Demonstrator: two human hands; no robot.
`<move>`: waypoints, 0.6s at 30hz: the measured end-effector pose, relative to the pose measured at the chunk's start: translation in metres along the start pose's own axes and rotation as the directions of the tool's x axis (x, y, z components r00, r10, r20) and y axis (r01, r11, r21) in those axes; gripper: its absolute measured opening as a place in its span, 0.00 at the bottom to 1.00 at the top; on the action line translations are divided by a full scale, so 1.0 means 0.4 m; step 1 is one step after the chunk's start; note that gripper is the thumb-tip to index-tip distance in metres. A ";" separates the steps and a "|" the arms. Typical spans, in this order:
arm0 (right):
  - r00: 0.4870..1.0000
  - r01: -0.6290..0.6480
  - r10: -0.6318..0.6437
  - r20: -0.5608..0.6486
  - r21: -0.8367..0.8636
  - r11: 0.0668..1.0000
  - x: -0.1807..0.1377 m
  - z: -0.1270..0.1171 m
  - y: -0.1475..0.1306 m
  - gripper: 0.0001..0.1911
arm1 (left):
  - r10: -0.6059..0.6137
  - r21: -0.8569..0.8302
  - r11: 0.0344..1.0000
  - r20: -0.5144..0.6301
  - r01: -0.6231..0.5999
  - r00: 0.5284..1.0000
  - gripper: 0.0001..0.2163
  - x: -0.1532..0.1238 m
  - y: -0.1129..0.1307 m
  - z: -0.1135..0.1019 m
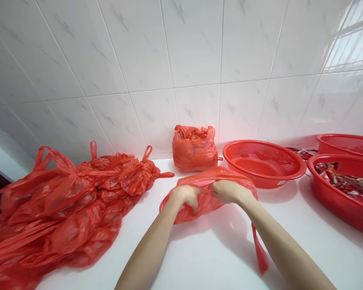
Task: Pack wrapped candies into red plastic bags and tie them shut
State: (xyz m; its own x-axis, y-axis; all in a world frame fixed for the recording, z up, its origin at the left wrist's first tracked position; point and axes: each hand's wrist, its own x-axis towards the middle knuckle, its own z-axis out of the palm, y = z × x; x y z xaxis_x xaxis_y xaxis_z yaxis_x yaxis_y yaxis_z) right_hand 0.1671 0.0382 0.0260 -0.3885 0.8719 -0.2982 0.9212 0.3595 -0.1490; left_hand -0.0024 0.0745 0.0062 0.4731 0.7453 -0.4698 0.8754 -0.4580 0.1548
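Observation:
A thin red plastic bag (208, 209) is spread loosely above the white tabletop, between my two hands. My left hand (187, 196) pinches its near left part, with the thumb pointing down. Close beside it, my right hand (225, 191) is closed on the bag's upper edge, fingers curled in. One strap of the bag dangles below my right forearm. Just behind the bag stands a bundle of red plastic bags (195, 150) against the wall.
Several knotted, filled red bags (78, 201) are heaped on the left. To the right sits a red colander (263, 161). Farther right, a red basket (341, 201) holds small wrapped packets (351, 183), with another red basket (347, 141) behind it. A tiled wall (196, 44) closes off the back.

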 end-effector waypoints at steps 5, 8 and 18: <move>0.981 -0.173 0.175 0.078 -0.039 0.984 0.026 0.000 0.058 0.16 | -0.128 0.022 0.992 0.055 0.127 0.990 0.19 -0.002 -0.032 -0.023; 0.975 -0.173 0.178 0.131 -0.046 0.984 0.012 -0.013 0.073 0.24 | -0.154 -0.003 0.988 0.031 0.155 0.988 0.11 -0.021 -0.061 -0.037; 0.970 -0.125 0.111 0.216 0.053 0.991 -0.025 -0.038 0.083 0.46 | -0.059 -0.107 0.992 0.103 0.070 0.993 0.06 -0.041 -0.055 -0.048</move>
State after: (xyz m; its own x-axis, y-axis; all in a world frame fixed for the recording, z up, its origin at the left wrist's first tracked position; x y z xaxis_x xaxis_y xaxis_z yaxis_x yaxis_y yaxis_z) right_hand 0.2020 0.0465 0.0384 -0.2796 0.8139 -0.5093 0.9600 0.2295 -0.1603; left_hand -0.0276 0.0814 0.0271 0.4074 0.7171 -0.5655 0.9122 -0.3500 0.2133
